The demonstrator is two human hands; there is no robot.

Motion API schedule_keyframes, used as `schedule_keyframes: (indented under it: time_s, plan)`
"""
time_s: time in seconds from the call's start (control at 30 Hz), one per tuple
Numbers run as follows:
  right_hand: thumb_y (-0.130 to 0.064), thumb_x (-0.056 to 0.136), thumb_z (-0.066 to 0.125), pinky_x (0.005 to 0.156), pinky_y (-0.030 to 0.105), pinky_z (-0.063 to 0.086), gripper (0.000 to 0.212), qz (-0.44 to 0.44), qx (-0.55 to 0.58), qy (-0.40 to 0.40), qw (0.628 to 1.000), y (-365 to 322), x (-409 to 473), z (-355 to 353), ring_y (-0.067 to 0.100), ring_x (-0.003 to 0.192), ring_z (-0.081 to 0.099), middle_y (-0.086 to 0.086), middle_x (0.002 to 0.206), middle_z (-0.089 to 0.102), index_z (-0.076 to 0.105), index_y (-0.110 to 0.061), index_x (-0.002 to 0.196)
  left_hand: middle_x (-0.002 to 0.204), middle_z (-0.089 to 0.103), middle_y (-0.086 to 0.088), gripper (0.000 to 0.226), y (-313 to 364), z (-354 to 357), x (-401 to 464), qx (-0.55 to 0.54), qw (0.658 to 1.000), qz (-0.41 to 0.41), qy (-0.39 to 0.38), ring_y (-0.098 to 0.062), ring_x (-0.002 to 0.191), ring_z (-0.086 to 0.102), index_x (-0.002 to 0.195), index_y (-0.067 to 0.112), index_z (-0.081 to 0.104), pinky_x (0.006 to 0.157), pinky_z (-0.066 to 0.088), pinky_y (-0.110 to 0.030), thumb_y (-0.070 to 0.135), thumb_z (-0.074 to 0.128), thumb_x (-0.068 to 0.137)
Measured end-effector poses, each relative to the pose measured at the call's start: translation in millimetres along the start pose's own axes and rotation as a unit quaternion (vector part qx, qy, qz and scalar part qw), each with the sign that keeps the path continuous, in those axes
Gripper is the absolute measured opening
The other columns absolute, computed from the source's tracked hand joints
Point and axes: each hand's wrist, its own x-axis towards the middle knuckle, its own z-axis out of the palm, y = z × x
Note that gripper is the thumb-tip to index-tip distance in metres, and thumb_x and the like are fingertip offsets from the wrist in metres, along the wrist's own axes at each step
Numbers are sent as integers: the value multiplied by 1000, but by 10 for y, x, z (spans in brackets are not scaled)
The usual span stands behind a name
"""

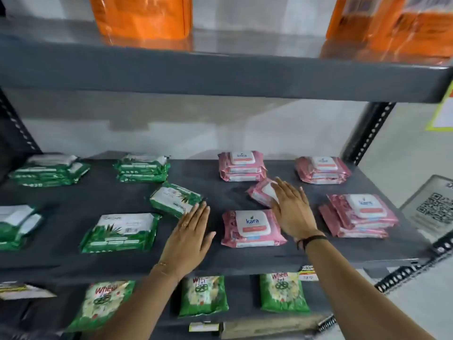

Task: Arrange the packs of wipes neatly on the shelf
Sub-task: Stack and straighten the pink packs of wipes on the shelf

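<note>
- The dark grey shelf [220, 261] carries packs of wipes spread in loose groups: green ones on its left half, pink ones on its right half.
- The left hand [188, 238] lies flat with fingers straight and together, its grip open and holding nothing; its fingertips touch the near end of a tilted green pack [175, 198] that sits askew near the middle of the shelf.
- Just left of that hand lies a single green pack [120, 231], flat, label up.
- Further green stacks stand at the back left [49, 170], the back centre [143, 168] and the left edge [17, 225].
- The right hand [293, 209] is also spread flat, its grip open, its fingers resting on a skewed pink pack [261, 192].
- Right beside its wrist lies a front pink pack [251, 229], label up.
- Pink stacks stand behind [241, 165], at the back right [322, 169] and at the front right [360, 215].
- A dark band [312, 240] circles the right wrist.
- On the lower shelf lie green detergent bags [283, 292].
- Orange packages [141, 17] stand on the upper shelf.
</note>
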Motion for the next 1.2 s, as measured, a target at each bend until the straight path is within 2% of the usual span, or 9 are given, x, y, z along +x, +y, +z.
schedule_keyframes:
  time_s: [0.13,0.27,0.37,0.57,0.7,0.8,0.93,1.07,1.2]
  plan:
    - [-26,93,44,117,48,13,45,68,-22,-68,995,114,227,102,28,141,22,7,156,16,36,-12,135,126,53,-21,75,-39,250,-81,-29,998,-28,-41,-31,115,50,121,-7,52,92,40,-40,47,7,97]
    - [-36,87,53,115,54,13,61,104,-21,-127,986,199,412,148,32,140,21,10,156,17,28,-17,139,124,55,-18,75,-72,369,-168,-33,997,-44,-58,-29,112,52,119,-5,55,97,32,-33,48,7,96]
    - [-39,80,63,112,53,24,71,123,-4,-145,982,255,520,126,34,134,33,10,149,31,28,-18,138,127,53,-17,75,-73,373,-173,-29,997,-43,-52,-28,113,52,120,-3,55,91,38,-40,50,8,96]
    - [-27,79,66,104,49,36,67,131,23,-162,978,277,595,29,38,128,35,13,143,37,32,-20,137,129,52,-15,74,-68,349,-161,-31,997,-47,-53,-26,116,49,122,-2,54,93,34,-44,52,10,95]
    - [-23,78,66,103,50,37,66,68,40,-111,991,255,501,-155,38,125,38,14,139,42,35,-20,136,132,49,-16,72,-81,362,-162,-38,997,-45,-57,-28,119,46,124,-2,51,96,32,-46,52,14,95]
    - [-18,74,69,105,48,35,65,-44,45,-81,995,145,379,-340,35,123,43,14,134,48,41,-14,132,134,46,-16,71,-72,366,-164,-45,996,-45,-65,-28,121,44,126,-2,49,99,28,-46,52,16,95]
    - [-18,70,75,103,42,35,67,-144,42,-114,982,-58,191,-426,29,122,43,7,135,49,44,-17,129,134,46,-17,72,-63,374,-165,-37,996,-47,-71,-30,121,44,126,-3,49,99,27,-45,51,14,95]
    - [-17,71,74,98,43,42,62,-156,55,-176,970,-147,54,-284,28,119,46,5,134,48,44,-20,126,134,47,-17,71,-59,362,-177,-33,996,-47,-71,-30,121,43,126,-3,49,98,26,-49,51,15,95]
    - [-24,75,73,105,34,33,69,-159,54,-215,962,-123,41,-274,24,128,41,4,142,40,36,-22,133,133,48,-17,72,-54,355,-174,-32,996,-49,-67,-29,120,45,125,-3,50,97,28,-47,52,14,95]
